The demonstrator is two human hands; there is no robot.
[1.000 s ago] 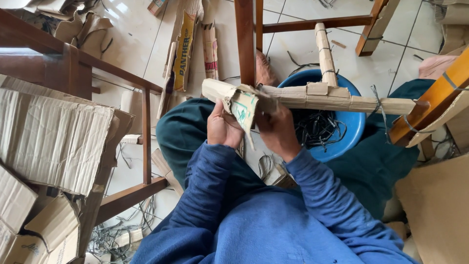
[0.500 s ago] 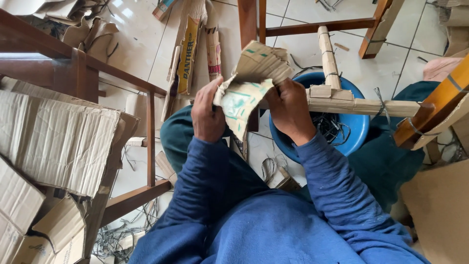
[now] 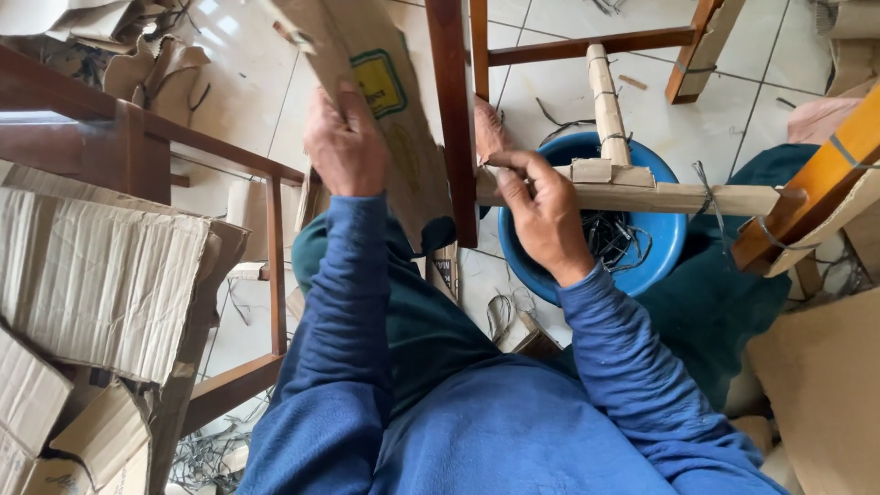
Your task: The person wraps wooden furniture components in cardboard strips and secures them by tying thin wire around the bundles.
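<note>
Left hand [image 3: 344, 137], upper centre-left of frame: grip closed on a cardboard sheet [image 3: 390, 101], lifted and tilted off the dark chair leg [image 3: 456, 119]. Right hand [image 3: 541, 215], centre: fingers pinched on the end of the cardboard-wrapped rail [image 3: 660, 194], which runs right across the blue bowl [image 3: 665, 247] of wire scraps. Step looks like stripping the wrapping from the chair frame. Next move likely needs the sheet pulled clear while the right hand steadies the rail.

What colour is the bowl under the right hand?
Blue bowl, clearest in the head view.
</note>
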